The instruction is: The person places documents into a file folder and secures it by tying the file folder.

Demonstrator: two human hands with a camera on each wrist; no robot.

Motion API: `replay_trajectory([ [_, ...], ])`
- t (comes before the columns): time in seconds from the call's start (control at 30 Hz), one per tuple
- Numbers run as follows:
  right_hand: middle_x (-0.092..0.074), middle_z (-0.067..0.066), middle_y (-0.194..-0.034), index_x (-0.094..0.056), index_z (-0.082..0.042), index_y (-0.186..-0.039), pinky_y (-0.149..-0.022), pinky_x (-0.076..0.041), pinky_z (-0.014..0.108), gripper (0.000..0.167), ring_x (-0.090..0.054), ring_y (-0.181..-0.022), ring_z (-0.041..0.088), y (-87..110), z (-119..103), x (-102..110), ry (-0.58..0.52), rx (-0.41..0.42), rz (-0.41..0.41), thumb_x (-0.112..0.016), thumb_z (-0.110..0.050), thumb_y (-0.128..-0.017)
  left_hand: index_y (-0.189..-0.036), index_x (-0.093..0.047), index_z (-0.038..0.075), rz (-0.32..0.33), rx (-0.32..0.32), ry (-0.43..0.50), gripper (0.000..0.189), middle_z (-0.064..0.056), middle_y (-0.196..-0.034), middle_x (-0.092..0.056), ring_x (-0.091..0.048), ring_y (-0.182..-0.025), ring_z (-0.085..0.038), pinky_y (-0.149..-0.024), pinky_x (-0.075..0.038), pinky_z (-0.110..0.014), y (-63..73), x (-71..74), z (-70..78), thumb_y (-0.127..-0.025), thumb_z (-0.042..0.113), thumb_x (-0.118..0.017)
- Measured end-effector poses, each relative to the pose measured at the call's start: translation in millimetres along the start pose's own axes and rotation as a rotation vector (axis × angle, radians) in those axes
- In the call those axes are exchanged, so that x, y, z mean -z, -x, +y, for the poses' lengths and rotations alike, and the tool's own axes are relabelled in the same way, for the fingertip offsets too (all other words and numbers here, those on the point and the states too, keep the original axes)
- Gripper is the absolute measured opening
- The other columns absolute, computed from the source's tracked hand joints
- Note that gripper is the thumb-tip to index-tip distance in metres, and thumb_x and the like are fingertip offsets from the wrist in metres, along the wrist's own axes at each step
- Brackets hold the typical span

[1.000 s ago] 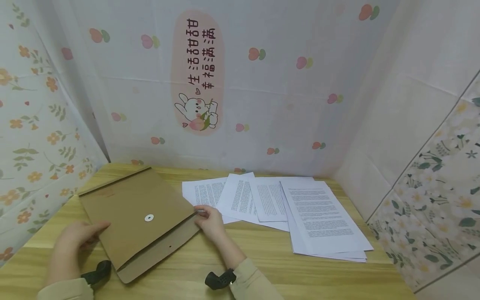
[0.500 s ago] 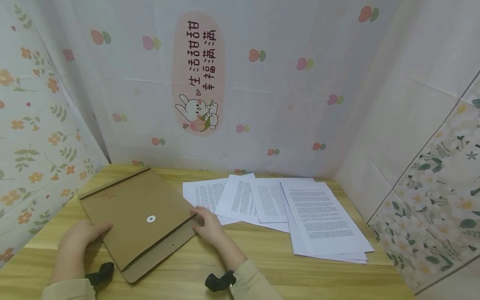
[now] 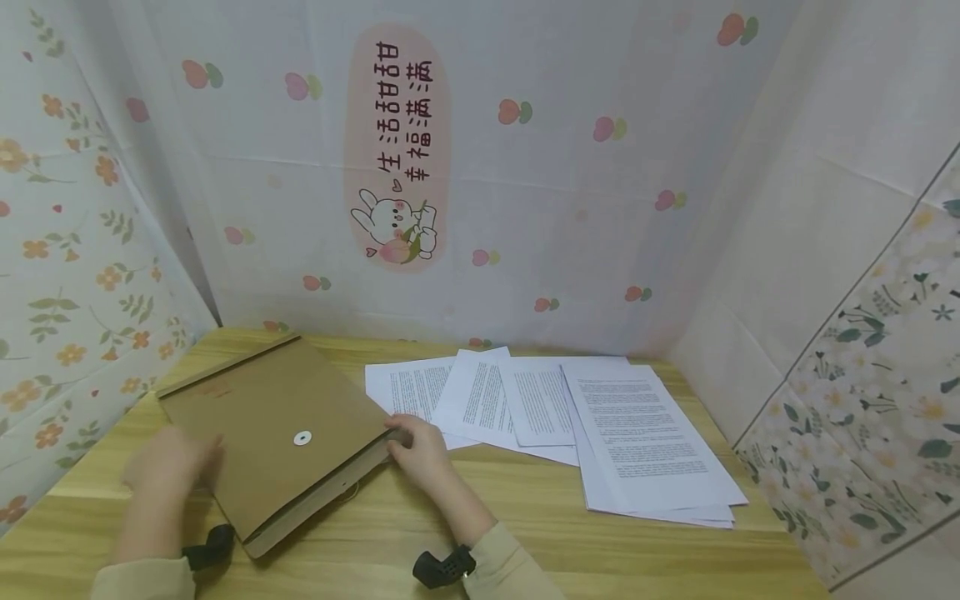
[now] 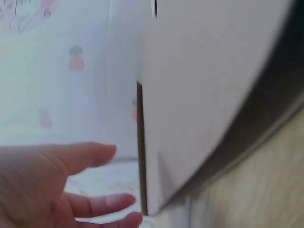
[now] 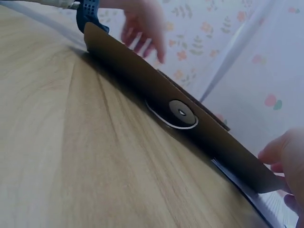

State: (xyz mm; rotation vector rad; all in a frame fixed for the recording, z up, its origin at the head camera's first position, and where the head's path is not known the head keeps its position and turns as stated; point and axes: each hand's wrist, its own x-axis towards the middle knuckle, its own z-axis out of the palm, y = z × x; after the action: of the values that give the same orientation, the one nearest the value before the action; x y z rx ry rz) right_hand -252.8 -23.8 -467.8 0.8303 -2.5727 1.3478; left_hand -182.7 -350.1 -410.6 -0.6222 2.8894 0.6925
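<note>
A brown kraft-paper document envelope [image 3: 300,392] lies at a slant on the left of the table, with a white button on its upper face. Its flap [image 3: 322,500] sticks out along the near edge. In the right wrist view the flap's underside shows a round disc [image 5: 182,113] with a white string [image 5: 164,121]. My right hand [image 3: 422,450] pinches the envelope's right corner by the flap's fold. Blurred in the head view, my left hand [image 3: 168,471] is by the envelope's left edge. The left wrist view shows its fingers [image 4: 90,154] spread and apart from the cardboard.
Several printed sheets [image 3: 480,396] fan out behind my right hand. Farther right, a stack of printed pages [image 3: 645,442] lies on the wooden table [image 3: 525,542]. Patterned cloth [image 3: 562,208] hangs behind the table and at its sides.
The envelope has shifted slightly right, and its near edge has tilted up, so the flap looks narrower and the string shows. My left hand has come away from the left edge.
</note>
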Motion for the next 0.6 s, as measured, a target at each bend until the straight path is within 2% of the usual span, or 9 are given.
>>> replay_trajectory([
  [0.07,-0.064,0.006,-0.121,-0.067,-0.005,-0.114,-0.1,-0.043,0.033,0.027,-0.054,-0.12,0.022,0.6,-1.3,0.9,0.009,0.014,-0.006,-0.067,-0.005,-0.087,-0.104,-0.053,-0.02,0.031,-0.063,-0.005,0.071,-0.04,-0.097,-0.056,-0.058,-0.079,-0.047,-0.061,-0.049,-0.049,1.5,-0.4,6.8,-0.094,0.049,-0.045],
  [0.13,-0.065,0.004,-0.119,-0.068,-0.006,-0.113,-0.099,-0.043,0.032,0.025,-0.055,-0.118,0.02,1.2,-1.8,1.1,0.029,0.033,-0.013,-0.066,-0.008,-0.088,-0.106,-0.054,-0.019,0.028,-0.151,0.002,0.069,-0.039,-0.1,-0.056,-0.058,-0.082,-0.047,-0.063,-0.05,-0.049,2.5,-2.9,13.2,-0.094,0.049,-0.047],
  [0.2,-0.066,0.004,-0.118,-0.068,-0.007,-0.112,-0.099,-0.043,0.032,0.023,-0.056,-0.117,0.019,2.2,-2.4,2.0,0.053,0.062,-0.022,-0.065,-0.01,-0.09,-0.109,-0.055,-0.017,0.031,-0.259,-0.005,0.066,-0.038,-0.105,-0.056,-0.055,-0.089,-0.05,-0.071,-0.049,-0.055,1.8,-7.4,18.5,-0.094,0.048,-0.049],
  [0.27,-0.066,0.003,-0.117,-0.069,-0.007,-0.111,-0.099,-0.043,0.031,0.022,-0.057,-0.115,0.018,3.7,-2.4,4.2,0.076,0.09,-0.033,-0.064,-0.013,-0.091,-0.116,-0.05,-0.019,0.03,-0.357,-0.011,0.068,-0.042,-0.114,-0.05,-0.048,-0.102,-0.058,-0.081,-0.043,-0.064,2.4,-13.0,25.4,-0.094,0.046,-0.052],
  [0.37,-0.066,0.003,-0.117,-0.07,-0.008,-0.111,-0.098,-0.043,0.029,0.021,-0.058,-0.114,0.017,6.5,-1.7,8.3,0.109,0.138,-0.057,-0.063,-0.015,-0.092,-0.122,-0.047,-0.019,0.044,-0.479,-0.013,0.072,-0.044,-0.119,-0.046,-0.043,-0.108,-0.06,-0.086,-0.038,-0.068,3.9,-23.3,32.9,-0.093,0.046,-0.056],
  [0.47,-0.066,0.003,-0.117,-0.07,-0.008,-0.11,-0.097,-0.043,0.026,0.021,-0.059,-0.111,0.015,9.3,0.2,13.3,0.151,0.191,-0.095,-0.063,-0.015,-0.092,-0.129,-0.044,-0.016,0.04,-0.552,0.001,0.078,-0.044,-0.124,-0.042,-0.042,-0.111,-0.06,-0.086,-0.038,-0.068,7.2,-32.7,39.7,-0.09,0.05,-0.06],
  [0.6,-0.066,0.0,-0.116,-0.07,-0.008,-0.113,-0.099,-0.041,0.024,0.023,-0.057,-0.112,0.011,12.7,2.3,20.3,0.209,0.252,-0.171,-0.063,-0.016,-0.092,-0.135,-0.041,-0.01,0.006,-0.619,-0.018,0.092,-0.041,-0.128,-0.041,-0.041,-0.112,-0.061,-0.083,-0.039,-0.069,12.9,-42.7,45.1,-0.078,0.057,-0.07],
])
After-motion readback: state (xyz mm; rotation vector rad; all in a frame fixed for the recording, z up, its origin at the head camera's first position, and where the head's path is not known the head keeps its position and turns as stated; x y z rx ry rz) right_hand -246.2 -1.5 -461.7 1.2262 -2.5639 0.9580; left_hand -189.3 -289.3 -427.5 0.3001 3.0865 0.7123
